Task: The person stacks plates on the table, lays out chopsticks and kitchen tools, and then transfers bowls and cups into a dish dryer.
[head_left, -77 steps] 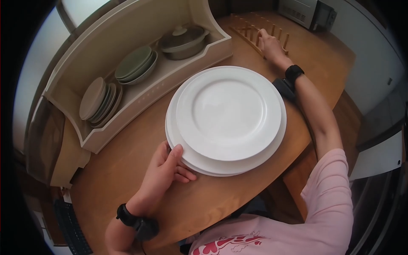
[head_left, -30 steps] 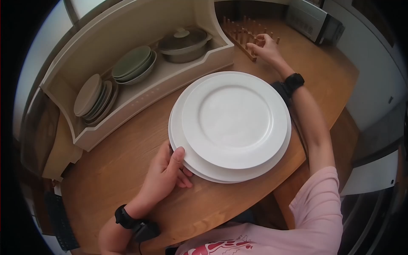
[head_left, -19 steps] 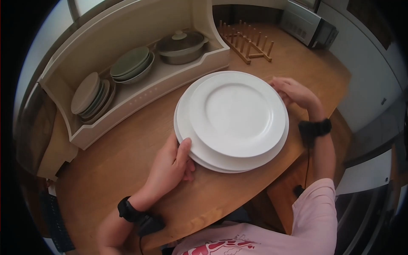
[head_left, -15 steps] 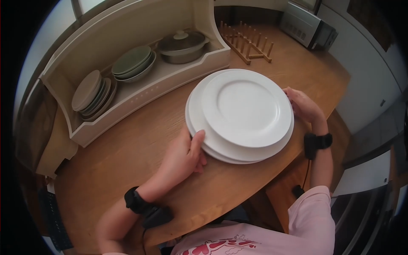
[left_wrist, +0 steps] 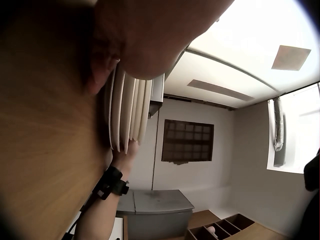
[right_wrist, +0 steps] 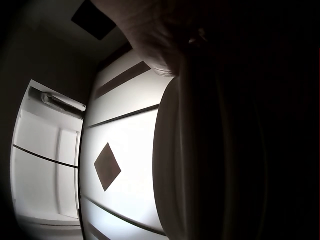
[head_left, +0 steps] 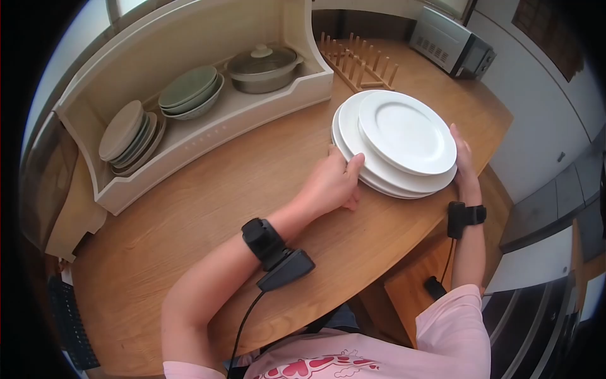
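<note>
A stack of several white plates point(head_left: 404, 132), the smallest on top, sits on the right part of the wooden table. At its near left edge my left hand point(head_left: 331, 180) grips the rim, thumb at the upper edge and fingers curled low beside the lower plates. My right hand point(head_left: 464, 161) holds the stack's right edge, its fingers partly hidden behind the rim. From the left wrist, the plates point(left_wrist: 129, 107) show edge-on between my left hand point(left_wrist: 145, 37) and my right hand point(left_wrist: 125, 160). In the dark right wrist view, my right hand point(right_wrist: 155, 42) meets the plate rim point(right_wrist: 167, 165).
Just behind the plates stands a wooden peg dish rack point(head_left: 360, 63). A cream shelf unit point(head_left: 214, 136) at the left holds tilted dishes point(head_left: 123, 132), green bowls point(head_left: 189, 88) and a lidded pot point(head_left: 262, 66). A microwave point(head_left: 442, 44) stands at the back. The table's curved edge point(head_left: 379, 278) runs along the front.
My right hand let go of the dish rack, which moved left toward the shelf, and came to the plates' right edge. The plate stack then moved right and away across the table between both hands.
</note>
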A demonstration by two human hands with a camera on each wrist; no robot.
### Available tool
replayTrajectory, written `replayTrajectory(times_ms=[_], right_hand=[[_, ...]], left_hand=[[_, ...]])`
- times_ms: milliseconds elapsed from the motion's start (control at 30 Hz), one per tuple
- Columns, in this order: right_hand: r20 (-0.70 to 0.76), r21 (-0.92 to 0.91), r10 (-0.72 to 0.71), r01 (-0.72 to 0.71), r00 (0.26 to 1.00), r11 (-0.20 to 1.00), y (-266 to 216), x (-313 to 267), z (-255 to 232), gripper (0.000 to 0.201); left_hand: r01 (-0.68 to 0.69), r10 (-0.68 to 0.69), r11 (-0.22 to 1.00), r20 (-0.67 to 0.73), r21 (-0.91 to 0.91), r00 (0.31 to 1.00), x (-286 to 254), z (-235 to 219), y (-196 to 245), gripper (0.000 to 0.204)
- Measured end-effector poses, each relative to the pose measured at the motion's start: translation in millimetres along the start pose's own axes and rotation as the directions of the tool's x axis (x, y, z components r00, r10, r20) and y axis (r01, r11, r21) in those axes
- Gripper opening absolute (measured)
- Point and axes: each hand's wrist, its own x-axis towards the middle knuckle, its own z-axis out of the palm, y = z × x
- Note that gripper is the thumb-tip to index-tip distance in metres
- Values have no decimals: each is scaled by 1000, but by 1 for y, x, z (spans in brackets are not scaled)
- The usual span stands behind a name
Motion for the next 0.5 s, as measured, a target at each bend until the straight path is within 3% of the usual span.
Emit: replayTrajectory(times_ms=[200,267,367,433,500], right_hand=[[15,117,-33,31,999,993,12,24,-23,49],[76,279,-61,37,995,960,13,25,-24,48],[147,318,-117,65,982,946,10,21,-26,48],[112,308,-136,96,984,947,9,20,-23,48],[77,291,-154,126,985,948,6,20,-24,49]], left_hand=[[-23,19,992,36,123,999,20,5,8,43],[-30,24,989,43,146,999,26,7,10,44],[-72,55,961,68,266,996,37,11,11,45],[-111,96,932,60,344,994,43,13,12,47],[-86,72,948,56,306,996,48,15,14,48]])
